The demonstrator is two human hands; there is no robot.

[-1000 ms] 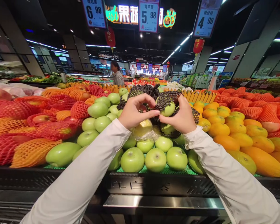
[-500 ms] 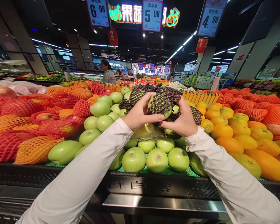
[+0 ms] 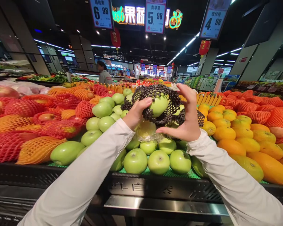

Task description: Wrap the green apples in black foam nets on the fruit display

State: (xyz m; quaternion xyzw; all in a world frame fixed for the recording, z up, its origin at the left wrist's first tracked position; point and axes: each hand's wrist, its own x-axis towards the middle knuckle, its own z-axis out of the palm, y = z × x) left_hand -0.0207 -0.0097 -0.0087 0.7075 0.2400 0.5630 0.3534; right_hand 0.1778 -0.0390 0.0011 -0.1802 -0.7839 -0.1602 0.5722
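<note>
A green apple point(image 3: 159, 106) sits partly inside a black foam net point(image 3: 173, 98), its bare side facing me. My left hand point(image 3: 137, 112) grips it from the left, thumb on the net's rim and the other fingers hidden behind. My right hand point(image 3: 189, 121) is open just to the right, thumb and fingers spread apart. Its thumb passes below the net. Under the held apple lies a yellowish fruit in clear plastic wrap point(image 3: 146, 130). More black-netted fruit is partly hidden behind my hands. Bare green apples point(image 3: 158, 162) line the display in front.
Red and orange netted fruit point(image 3: 40, 106) is heaped on the left. Oranges point(image 3: 235, 134) and red-netted fruit point(image 3: 259, 108) fill the right. A black display edge point(image 3: 153, 185) runs along the front. Price signs point(image 3: 155, 17) hang overhead. A person point(image 3: 104, 73) stands farther back.
My right hand has come off the netted apple and spread its fingers. The apple has turned in my left hand, with more of its bare green skin now facing me.
</note>
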